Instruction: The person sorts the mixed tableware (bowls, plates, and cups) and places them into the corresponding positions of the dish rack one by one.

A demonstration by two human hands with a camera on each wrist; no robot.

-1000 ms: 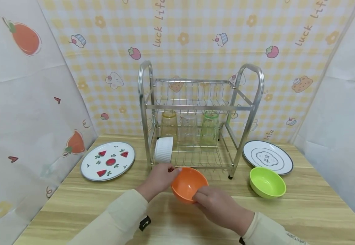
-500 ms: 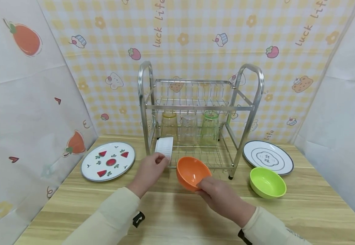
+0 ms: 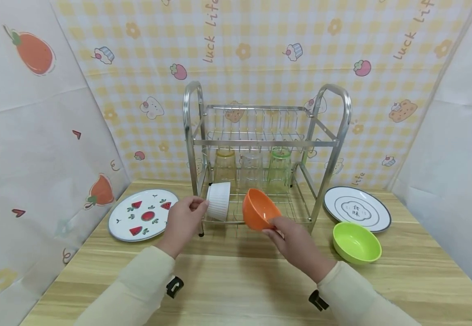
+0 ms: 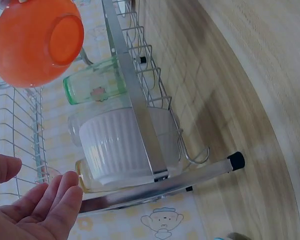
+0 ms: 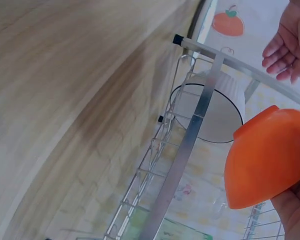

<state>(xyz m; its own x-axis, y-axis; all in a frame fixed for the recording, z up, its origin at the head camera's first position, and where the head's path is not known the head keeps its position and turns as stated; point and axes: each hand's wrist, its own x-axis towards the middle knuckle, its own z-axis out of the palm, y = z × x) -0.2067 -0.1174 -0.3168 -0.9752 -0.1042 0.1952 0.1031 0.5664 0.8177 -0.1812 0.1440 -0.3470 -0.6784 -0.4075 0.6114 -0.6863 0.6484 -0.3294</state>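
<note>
My right hand point(image 3: 297, 242) pinches the rim of an orange bowl point(image 3: 258, 210), tilted in front of the lower tier of a metal dish rack point(image 3: 262, 144). In the right wrist view the bowl's outer side point(image 5: 270, 155) shows, with the thumb and fingers at its edge. On the rack's lower tier a white ribbed bowl point(image 3: 218, 201) stands on its side at the left end. My left hand point(image 3: 185, 222) is just left of that bowl, its fingers loosely bent and holding nothing. The left wrist view shows these fingers point(image 4: 50, 200) apart from the ribbed bowl point(image 4: 117, 145).
Behind the bowls, a yellow glass point(image 3: 224, 167), a clear glass point(image 3: 251, 170) and a green glass point(image 3: 279, 170) stand on the lower tier. A watermelon-patterned plate point(image 3: 148, 231) lies left. Right are a white plate point(image 3: 376, 213) and a green bowl point(image 3: 357, 244) on the wooden table point(image 3: 236, 280).
The left hand has let go of the orange bowl and moved left and up beside the white bowl. The right hand has lifted and tilted the orange bowl toward the rack.
</note>
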